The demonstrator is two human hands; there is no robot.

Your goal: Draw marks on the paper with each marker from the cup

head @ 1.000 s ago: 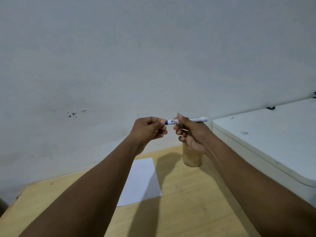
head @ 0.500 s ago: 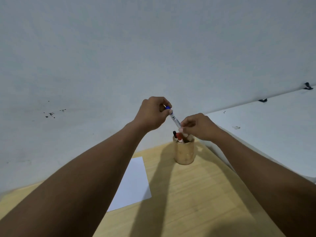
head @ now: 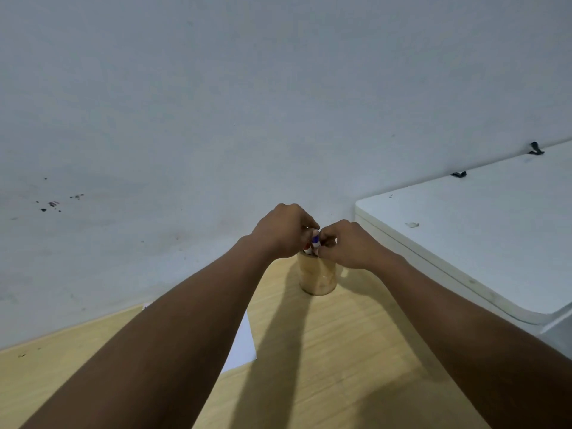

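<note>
From the head view, both my arms reach forward over the wooden table [head: 340, 351] and meet just above the cup [head: 318, 278], which stands at about 12 o'clock from me, near the grey wall [head: 278, 103].

My left hand [head: 283, 232] is curled, knuckles up, its fingertips pinched around the top of the blue-capped marker [head: 315, 241]. The marker stands nearly upright with its lower part down inside the cup's mouth, so only the blue end and a bit of white barrel show between my two hands.

My right hand [head: 343, 244] is curled too, directly at 3 o'clock of the left and touching it at the fingertips. Its fingers close in on the same marker at the rim of the cup, though how firmly they press I cannot tell.

A red marker [head: 307, 248] peeks out at the cup's rim, at 9 o'clock of the blue one, mostly hidden by my left hand.

The paper [head: 244, 342] lies flat on the table at 7 o'clock of the cup, well apart from it and largely covered by my left forearm. A white cabinet top [head: 479, 236] sits at 3 o'clock, beside the table.
</note>
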